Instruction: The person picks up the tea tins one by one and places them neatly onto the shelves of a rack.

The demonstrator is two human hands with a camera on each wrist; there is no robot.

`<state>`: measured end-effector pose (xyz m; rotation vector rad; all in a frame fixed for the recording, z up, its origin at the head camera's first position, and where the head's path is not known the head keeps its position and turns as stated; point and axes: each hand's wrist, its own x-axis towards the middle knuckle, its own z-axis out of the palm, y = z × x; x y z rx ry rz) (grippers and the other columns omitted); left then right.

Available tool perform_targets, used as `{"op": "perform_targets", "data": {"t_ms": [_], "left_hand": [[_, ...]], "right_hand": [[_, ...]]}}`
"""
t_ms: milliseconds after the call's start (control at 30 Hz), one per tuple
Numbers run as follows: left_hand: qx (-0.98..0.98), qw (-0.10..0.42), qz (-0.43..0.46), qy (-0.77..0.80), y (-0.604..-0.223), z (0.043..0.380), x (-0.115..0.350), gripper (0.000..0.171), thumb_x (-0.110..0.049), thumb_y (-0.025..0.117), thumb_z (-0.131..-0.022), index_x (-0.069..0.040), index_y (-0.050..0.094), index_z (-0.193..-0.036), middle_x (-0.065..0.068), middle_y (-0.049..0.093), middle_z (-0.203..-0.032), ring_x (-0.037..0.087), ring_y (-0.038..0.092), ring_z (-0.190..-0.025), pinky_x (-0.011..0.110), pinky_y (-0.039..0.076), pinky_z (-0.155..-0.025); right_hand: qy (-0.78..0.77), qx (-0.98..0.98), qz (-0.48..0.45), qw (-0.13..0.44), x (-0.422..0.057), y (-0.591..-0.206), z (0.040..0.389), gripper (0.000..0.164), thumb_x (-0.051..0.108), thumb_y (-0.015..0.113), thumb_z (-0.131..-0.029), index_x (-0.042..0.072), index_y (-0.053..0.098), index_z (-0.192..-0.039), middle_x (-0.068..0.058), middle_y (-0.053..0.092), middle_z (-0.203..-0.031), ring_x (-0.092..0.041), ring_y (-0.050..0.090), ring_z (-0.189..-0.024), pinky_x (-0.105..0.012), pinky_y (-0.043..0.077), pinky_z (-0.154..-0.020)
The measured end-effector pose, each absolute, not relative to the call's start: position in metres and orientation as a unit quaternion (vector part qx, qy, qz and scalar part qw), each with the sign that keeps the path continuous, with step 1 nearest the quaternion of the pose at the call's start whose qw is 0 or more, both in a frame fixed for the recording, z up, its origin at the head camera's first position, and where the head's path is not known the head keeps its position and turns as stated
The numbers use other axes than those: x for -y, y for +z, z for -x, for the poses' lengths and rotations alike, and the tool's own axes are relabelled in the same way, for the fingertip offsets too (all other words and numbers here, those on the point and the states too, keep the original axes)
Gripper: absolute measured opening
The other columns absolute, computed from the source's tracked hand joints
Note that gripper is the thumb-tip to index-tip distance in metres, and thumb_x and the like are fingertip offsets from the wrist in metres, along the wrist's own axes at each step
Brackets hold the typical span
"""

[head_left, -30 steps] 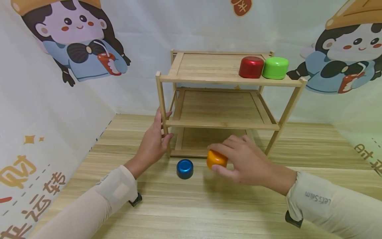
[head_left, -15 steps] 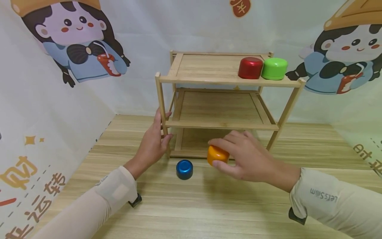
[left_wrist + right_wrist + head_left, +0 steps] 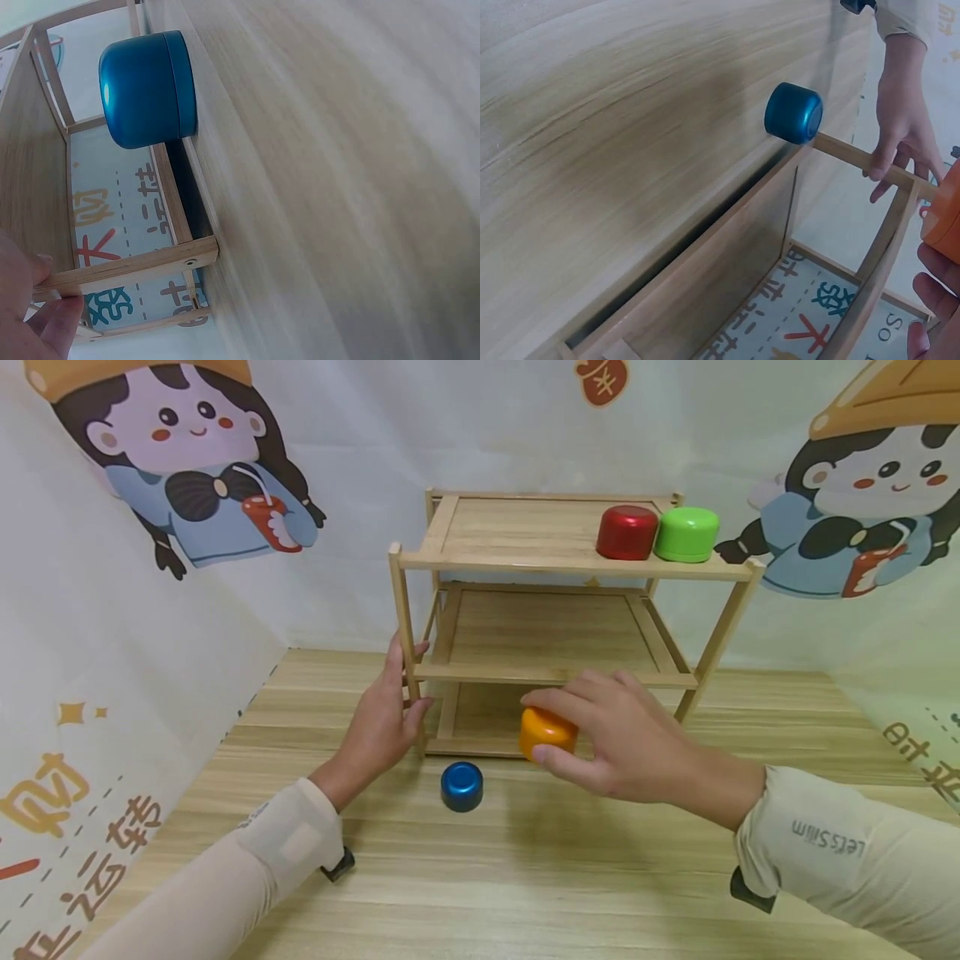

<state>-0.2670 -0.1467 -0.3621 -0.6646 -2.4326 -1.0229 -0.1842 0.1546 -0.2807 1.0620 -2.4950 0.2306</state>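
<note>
My right hand [image 3: 637, 739] pinches a small round orange tin [image 3: 546, 733] between thumb and fingers, in front of the shelf's lower opening. At the right edge of the right wrist view, the orange tin [image 3: 949, 214] shows beside curled fingertips. My left hand [image 3: 378, 718] grips the front left post of a three-tier wooden shelf [image 3: 555, 674]; thumb and fingers wrap the post [image 3: 112, 274] in the left wrist view. A similar blue tin [image 3: 462, 787] sits on the tabletop between the hands, just before the shelf.
Side by side on the top tier's right front are a red tin [image 3: 627, 532] and a light green tin [image 3: 687, 535]. Behind and beside the shelf hangs a white printed backdrop [image 3: 360, 460]. The wood-grain table [image 3: 450, 885] extends in front.
My right hand has lifted the orange tin a little higher. The left hand stays on the post, and the blue tin rests where it was.
</note>
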Motion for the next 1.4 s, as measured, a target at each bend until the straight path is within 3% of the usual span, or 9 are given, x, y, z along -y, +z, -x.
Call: {"op": "perform_targets", "data": {"t_ms": [367, 900, 1100, 1400], "left_hand": [[0.873, 0.212, 0.243, -0.367, -0.362, 0.268, 0.147, 0.088, 0.003, 0.068, -0.095, -0.024, 0.015, -0.16, 0.008, 0.042, -0.159, 0.037, 0.063, -0.124, 0.044, 0.065, -0.083], [0.874, 0.208, 0.241, -0.367, -0.362, 0.267, 0.147, 0.091, 0.003, 0.069, -0.094, -0.024, 0.013, -0.16, 0.007, 0.042, -0.16, 0.036, 0.063, -0.124, 0.044, 0.065, -0.083], [0.874, 0.206, 0.241, -0.367, -0.361, 0.266, 0.147, 0.09, 0.003, 0.069, -0.094, -0.024, 0.013, -0.16, 0.008, 0.043, -0.159, 0.036, 0.064, -0.122, 0.044, 0.065, -0.084], [0.875, 0.206, 0.24, -0.366, -0.361, 0.267, 0.147, 0.09, 0.002, 0.069, -0.094, -0.024, 0.013, -0.16, 0.007, 0.042, -0.16, 0.036, 0.064, -0.122, 0.044, 0.065, -0.084]], "right_hand": [[0.09, 0.892, -0.384, 0.22, -0.153, -0.268, 0.186, 0.047, 0.05, 0.063, -0.094, 0.022, 0.068, -0.131, 0.006, 0.069, -0.101, -0.017, 0.06, -0.098, -0.04, 0.045, -0.084], [0.104, 0.888, -0.38, 0.235, -0.158, -0.214, 0.194, 0.045, 0.046, 0.065, -0.093, 0.019, 0.068, -0.129, 0.004, 0.069, -0.098, -0.02, 0.053, -0.102, -0.04, 0.039, -0.083], [0.104, 0.88, -0.394, 0.244, -0.161, -0.201, 0.199, 0.045, 0.044, 0.063, -0.093, 0.018, 0.068, -0.129, 0.002, 0.069, -0.099, -0.021, 0.052, -0.102, -0.046, 0.039, -0.088], [0.101, 0.881, -0.389, 0.25, -0.162, -0.178, 0.206, 0.049, 0.046, 0.061, -0.094, 0.014, 0.066, -0.132, -0.002, 0.07, -0.105, -0.026, 0.05, -0.107, -0.043, 0.033, -0.081]]}}
